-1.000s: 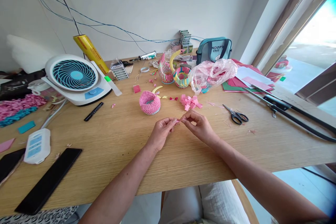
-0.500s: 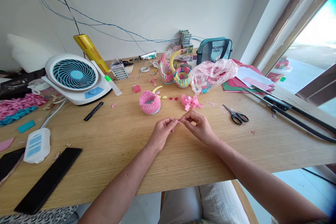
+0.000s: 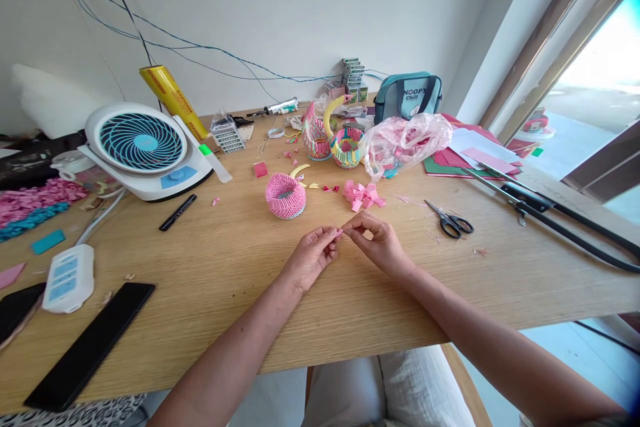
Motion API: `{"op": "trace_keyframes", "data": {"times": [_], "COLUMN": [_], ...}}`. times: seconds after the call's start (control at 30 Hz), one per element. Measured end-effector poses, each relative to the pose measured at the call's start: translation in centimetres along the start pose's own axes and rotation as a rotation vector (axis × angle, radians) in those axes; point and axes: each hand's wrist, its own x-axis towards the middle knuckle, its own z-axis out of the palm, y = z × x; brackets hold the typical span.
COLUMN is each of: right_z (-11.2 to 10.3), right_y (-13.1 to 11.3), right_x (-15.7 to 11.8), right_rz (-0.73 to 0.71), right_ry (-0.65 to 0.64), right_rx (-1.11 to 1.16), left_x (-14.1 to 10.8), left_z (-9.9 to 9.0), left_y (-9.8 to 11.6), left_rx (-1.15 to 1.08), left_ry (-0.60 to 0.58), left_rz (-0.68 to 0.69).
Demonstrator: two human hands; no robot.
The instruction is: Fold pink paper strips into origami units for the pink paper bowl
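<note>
A small pink paper piece (image 3: 339,233) is pinched between the fingertips of my left hand (image 3: 314,255) and my right hand (image 3: 376,240), just above the table's middle. Most of it is hidden by the fingers. Beyond my left hand stands a round pink folded-paper basket (image 3: 285,196), a curved yellow paper strip (image 3: 300,171) at its back. A loose heap of pink paper strips (image 3: 363,195) lies right behind my right hand. Farther back are a multicoloured paper swan (image 3: 346,147) with a yellow neck and a pink pointed paper piece (image 3: 316,137).
Black-handled scissors (image 3: 453,222) lie to the right, near a long paper cutter arm (image 3: 530,197). A plastic bag (image 3: 407,140) and a teal bag (image 3: 409,97) sit at the back. On the left are a fan (image 3: 145,147), a marker (image 3: 178,212) and a long black object (image 3: 93,343).
The fingers of my left hand have shifted slightly and loosened below the pinch, showing a bit more of the pink paper. Both hands stay in nearly the same place.
</note>
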Motion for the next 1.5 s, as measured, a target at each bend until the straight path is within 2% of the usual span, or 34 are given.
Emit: {"op": "trace_keyframes", "data": {"times": [0.33,0.43,0.53,0.6,0.67,0.73,0.8,0.9,1.0,1.13,1.27,1.37,1.5], "right_z": [0.6,0.3,-0.8,-1.9,-2.8,-3.3,-3.3,-2.7,-2.1,-1.9,-1.8,-1.3,0.2], "right_y": [0.1,0.5,1.9,3.1,4.1,4.7,5.0,5.2,5.8,6.4,5.6,4.3,2.2], "right_x": [-0.2,0.1,1.0,1.7,2.5,3.3,4.0,4.9,5.2,5.1,4.8,4.3,2.8], "right_rz": [-0.053,-0.048,0.001,0.056,0.105,0.094,0.066,0.087,0.094,0.068,0.065,0.127,0.191], "right_ry": [0.001,-0.045,0.017,0.13,0.126,0.06,0.002,-0.041,-0.033,-0.008,0.007,0.039,0.003], "right_rx": [0.01,-0.036,-0.123,-0.247,-0.391,-0.548,-0.684,-0.793,-0.786,-0.718,-0.621,-0.308,0.208], "left_x": [-0.1,0.4,1.2,1.7,2.1,2.4,2.6,2.5,2.3,2.1,2.0,1.8,1.1], "left_z": [0.0,-0.5,-1.6,-2.7,-3.8,-4.7,-5.2,-5.3,-4.9,-4.5,-4.1,-3.3,-1.8], "left_y": [-0.5,-0.5,0.2,1.0,1.8,2.3,2.4,2.2,1.9,1.7,1.6,1.4,1.0], "left_rx": [0.055,0.163,0.486,0.766,1.042,1.278,1.452,1.567,1.575,1.512,1.375,1.171,0.801], "left_ry": [0.006,0.024,0.097,0.167,0.238,0.301,0.354,0.42,0.425,0.366,0.304,0.219,0.036], "left_rz": [0.035,0.084,0.274,0.503,0.63,0.691,0.695,0.739,0.817,0.854,0.868,0.816,0.55]}}
